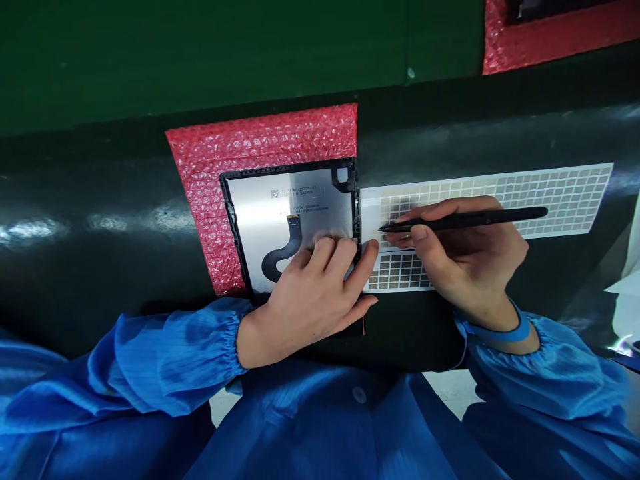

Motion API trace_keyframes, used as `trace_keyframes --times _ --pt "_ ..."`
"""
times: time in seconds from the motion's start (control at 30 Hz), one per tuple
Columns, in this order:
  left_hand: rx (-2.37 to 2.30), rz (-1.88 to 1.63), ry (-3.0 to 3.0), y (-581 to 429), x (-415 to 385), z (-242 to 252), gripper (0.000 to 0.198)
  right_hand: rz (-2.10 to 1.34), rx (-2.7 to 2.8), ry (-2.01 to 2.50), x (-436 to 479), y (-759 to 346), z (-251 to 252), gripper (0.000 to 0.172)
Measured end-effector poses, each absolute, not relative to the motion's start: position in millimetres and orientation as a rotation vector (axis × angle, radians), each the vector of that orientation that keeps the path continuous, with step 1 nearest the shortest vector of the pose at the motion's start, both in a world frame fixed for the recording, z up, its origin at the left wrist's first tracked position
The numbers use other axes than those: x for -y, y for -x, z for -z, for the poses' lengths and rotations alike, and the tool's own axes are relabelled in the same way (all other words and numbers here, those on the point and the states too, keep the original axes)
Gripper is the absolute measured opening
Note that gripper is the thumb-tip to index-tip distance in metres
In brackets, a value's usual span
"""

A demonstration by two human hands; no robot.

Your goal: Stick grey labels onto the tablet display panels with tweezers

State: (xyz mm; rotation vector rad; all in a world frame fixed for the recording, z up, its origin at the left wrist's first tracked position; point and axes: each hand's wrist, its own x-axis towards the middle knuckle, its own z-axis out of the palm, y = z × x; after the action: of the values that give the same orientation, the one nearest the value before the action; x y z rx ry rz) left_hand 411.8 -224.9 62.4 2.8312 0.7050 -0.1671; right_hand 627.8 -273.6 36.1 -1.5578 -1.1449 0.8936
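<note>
My left hand [320,287] lies palm down over the lower right of a flat display panel [255,220], fingers spread. Its index fingertip reaches past the panel's right edge onto a white sticker sheet [555,200] covered with small grey-beige squares. The panel has a silver back, a black frame, printed codes and a curved black flex cable [295,233], partly hidden by my fingers. In my right hand [470,260] are black pointed tweezers [470,220], pinched between thumb and fingers. The tips point left, at the sheet's left end close to my left index finger.
Red bubble wrap [200,193] lies under the panel, showing above and to its left. Another red bubble-wrap piece [565,40] with a dark item on it is at the upper right. The worktop [100,220] is dark green and shiny. A blue wrist strap [505,333] circles my right wrist.
</note>
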Motion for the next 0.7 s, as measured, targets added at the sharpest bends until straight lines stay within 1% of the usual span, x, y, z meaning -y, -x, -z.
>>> trace_keyframes --times 0.3,0.5,0.7 --pt "-0.703 0.149 -2.837 -411.5 224.3 -62.1 0.062 -0.914 1.151 1.535 272.6 -629.2 -34.8 0.025" --pt "-0.7 0.154 -2.834 -411.2 223.9 -63.4 0.06 -0.896 1.175 1.51 267.7 -629.8 -34.3 0.019" --pt "-0.699 0.099 -2.805 -414.3 223.1 -58.7 0.062 -0.879 1.029 1.535 263.5 -631.9 -40.3 0.013"
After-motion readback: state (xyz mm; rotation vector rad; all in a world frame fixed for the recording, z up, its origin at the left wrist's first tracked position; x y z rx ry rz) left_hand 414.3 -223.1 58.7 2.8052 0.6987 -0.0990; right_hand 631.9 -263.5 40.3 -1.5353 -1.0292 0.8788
